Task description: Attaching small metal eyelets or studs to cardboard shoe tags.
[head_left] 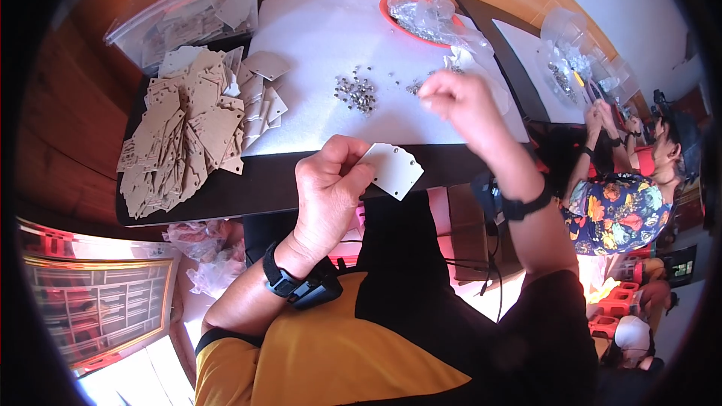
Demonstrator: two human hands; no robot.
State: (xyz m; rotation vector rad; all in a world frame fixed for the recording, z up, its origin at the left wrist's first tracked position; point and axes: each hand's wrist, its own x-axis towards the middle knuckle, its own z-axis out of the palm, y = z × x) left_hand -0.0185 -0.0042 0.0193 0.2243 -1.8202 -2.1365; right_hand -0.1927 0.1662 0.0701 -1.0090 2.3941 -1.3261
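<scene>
My left hand (pixel 329 180) is closed on the edge of a small flat plate (pixel 398 173), pale with small holes along its edges, some with dark metal rings. It holds the plate above the front edge of the table. My right hand (pixel 460 99) is raised over the right side of the white table cover, fingers bent together in a pinch. Whatever is between those fingertips cannot be made out. Beyond the held plate lies a loose heap of small metal fittings (pixel 356 93). A second small group of fittings (pixel 414 88) is partly hidden by my right hand.
A tall pile of beige plates (pixel 188 124) covers the table's left side, beside a clear plastic box (pixel 188 19) of similar pieces. An orange-red tray (pixel 385 11) with a plastic bag stands at the back. To the right, a person in a flowered top (pixel 620 210) sits at another table.
</scene>
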